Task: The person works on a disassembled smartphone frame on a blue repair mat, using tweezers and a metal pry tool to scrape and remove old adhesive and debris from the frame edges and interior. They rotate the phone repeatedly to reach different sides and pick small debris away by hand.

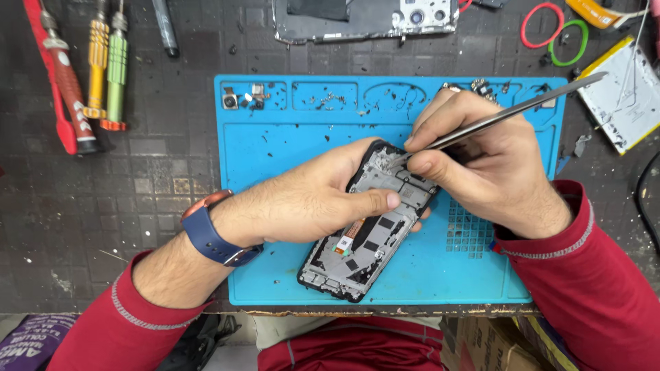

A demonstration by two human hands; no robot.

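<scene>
On the blue repair mat, near the front edge of the dark worktop, lay an opened phone, its back removed and its grey inner frame and small boards exposed. It sat tilted, the lower end toward the person and the upper end angled up and to the right. The left hand was closed around the phone's upper part, thumb pressed across the frame, a blue-strapped watch on the wrist. The right hand pinched a pair of metal tweezers between thumb and fingers, and the tips touched the top corner of the phone's frame (what they met there was too small to tell). Both arms wore red sleeves.

In the mat's upper trays lay a small camera module and scattered tiny screws. Left of the mat, well apart, lay screwdrivers with red, yellow and green handles. Beyond the mat rested a phone's back cover, with two rubber rings, red and green, to its right.
</scene>
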